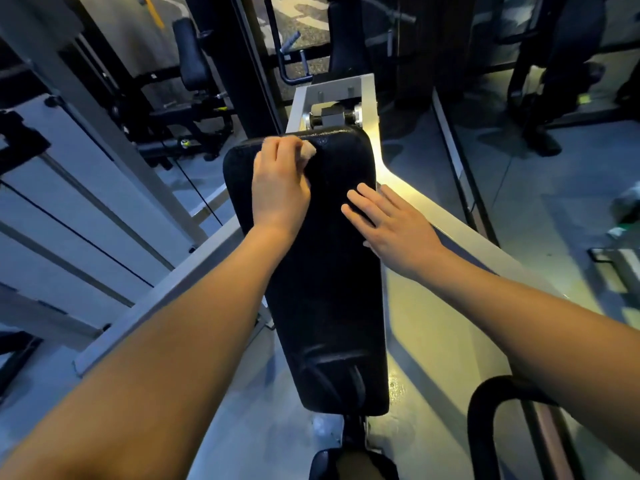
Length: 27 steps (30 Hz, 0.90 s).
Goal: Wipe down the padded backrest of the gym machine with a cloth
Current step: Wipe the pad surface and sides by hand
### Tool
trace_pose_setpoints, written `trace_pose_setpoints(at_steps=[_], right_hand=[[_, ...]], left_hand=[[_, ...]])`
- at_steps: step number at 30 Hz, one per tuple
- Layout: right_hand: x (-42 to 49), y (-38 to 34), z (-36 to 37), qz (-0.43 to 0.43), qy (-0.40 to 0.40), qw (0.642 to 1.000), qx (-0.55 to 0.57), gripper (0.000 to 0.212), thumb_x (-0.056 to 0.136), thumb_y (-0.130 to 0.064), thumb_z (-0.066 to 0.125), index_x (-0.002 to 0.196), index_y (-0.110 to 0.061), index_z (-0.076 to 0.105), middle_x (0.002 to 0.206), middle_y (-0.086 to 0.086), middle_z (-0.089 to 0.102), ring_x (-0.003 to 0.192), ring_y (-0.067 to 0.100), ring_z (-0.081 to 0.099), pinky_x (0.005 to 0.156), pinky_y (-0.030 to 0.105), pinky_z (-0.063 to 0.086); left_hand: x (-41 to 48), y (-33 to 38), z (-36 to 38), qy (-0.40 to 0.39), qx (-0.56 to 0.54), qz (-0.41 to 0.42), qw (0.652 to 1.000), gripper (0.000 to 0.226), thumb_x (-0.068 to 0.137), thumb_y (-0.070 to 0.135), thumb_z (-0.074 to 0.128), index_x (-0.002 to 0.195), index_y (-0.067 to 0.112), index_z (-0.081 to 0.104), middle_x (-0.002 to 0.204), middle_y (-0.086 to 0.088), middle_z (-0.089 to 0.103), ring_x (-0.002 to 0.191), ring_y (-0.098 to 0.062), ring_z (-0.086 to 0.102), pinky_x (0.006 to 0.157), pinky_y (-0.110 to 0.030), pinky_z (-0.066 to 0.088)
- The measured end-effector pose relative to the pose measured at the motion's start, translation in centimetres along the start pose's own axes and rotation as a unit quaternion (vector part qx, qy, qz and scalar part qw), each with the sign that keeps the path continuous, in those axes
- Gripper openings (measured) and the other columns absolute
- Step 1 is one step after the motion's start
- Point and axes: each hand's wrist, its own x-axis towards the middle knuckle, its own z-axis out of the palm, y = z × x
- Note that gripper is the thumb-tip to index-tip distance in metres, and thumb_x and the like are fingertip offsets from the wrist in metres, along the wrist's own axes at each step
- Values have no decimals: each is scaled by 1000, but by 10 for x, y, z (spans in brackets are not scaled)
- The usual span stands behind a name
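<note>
L hand (280, 188) grips cloth (309, 151) (pale) atop backrest (329, 289); R hand (391, 226) flat, fingers straight.

We're standing in a gym: a black padded backrest (329, 289) is sitting on a pale metal frame (450, 220), and more dark-padded machines (192, 60) with handles (290, 41) are crowding the grey floor (554, 188) around us.

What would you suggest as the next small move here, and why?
Probably draw the left hand and its cloth down the backrest: they sit near its top edge, with most padding below, while the right hand rests flat on it.
</note>
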Motion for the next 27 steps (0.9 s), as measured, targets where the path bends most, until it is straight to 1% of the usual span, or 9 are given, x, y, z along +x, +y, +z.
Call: trace_pose_setpoints(at_steps=[4,7,9,12,14,16,19,24,27], right_hand=[[1,-3,10,17,48,998,43,69,93,-11,69,154,-7,39,162,19,32,153,36,24,123,52,28],[-1,-2,13,18,59,997,52,68,94,-11,67,155,-8,37,163,18,30,154,35,22,123,51,28],[0,-1,15,11,59,997,50,69,95,-12,66,156,-8,35,164,18,29,155,35,20,123,51,28],[0,-1,16,16,59,997,55,71,93,-11,69,156,-8,36,163,18,30,155,36,20,122,51,30],[-1,-3,16,22,54,997,54,73,91,-11,70,156,-9,36,163,18,29,155,35,20,122,50,30],[-2,-5,17,24,52,997,52,74,92,-12,69,157,-10,34,164,18,27,155,35,18,123,49,29],[-2,-7,20,30,52,997,58,75,92,-10,68,158,-10,31,165,17,25,156,35,16,123,51,29],[-4,-10,17,45,65,994,73,74,91,-11,70,156,-9,35,163,16,30,154,35,23,116,51,38],[-4,-11,8,53,48,995,69,73,90,-12,69,156,-10,37,163,15,32,154,34,24,113,51,40]], left_hand=[[6,11,1,-57,52,-3,997,31,88,2,63,117,14,58,111,-8,59,94,-29,56,75,-33,38],[14,8,-9,-26,-7,-39,999,19,94,6,58,110,15,58,98,2,56,85,-18,54,71,-29,37],[24,3,-12,7,-35,-43,998,18,94,5,54,108,14,62,98,4,55,86,-12,54,69,-24,39],[29,4,-4,2,-6,9,1000,27,90,-1,57,109,14,68,106,-5,61,95,-22,57,78,-27,44],[20,3,6,-24,43,46,998,34,86,-6,58,113,12,68,110,-10,61,96,-30,55,81,-29,37],[9,0,12,-47,64,70,994,33,86,-4,60,116,8,67,113,-12,62,96,-34,55,81,-28,34],[-15,-10,21,-72,85,93,989,31,88,-3,63,116,6,67,115,-13,62,99,-35,56,78,-31,43],[-68,-20,26,-187,116,103,970,39,85,-4,66,122,9,64,121,-10,59,105,-32,54,71,-43,55],[-82,-23,19,-295,118,80,945,36,91,5,62,124,20,64,118,-2,54,107,-26,53,77,-38,52]])
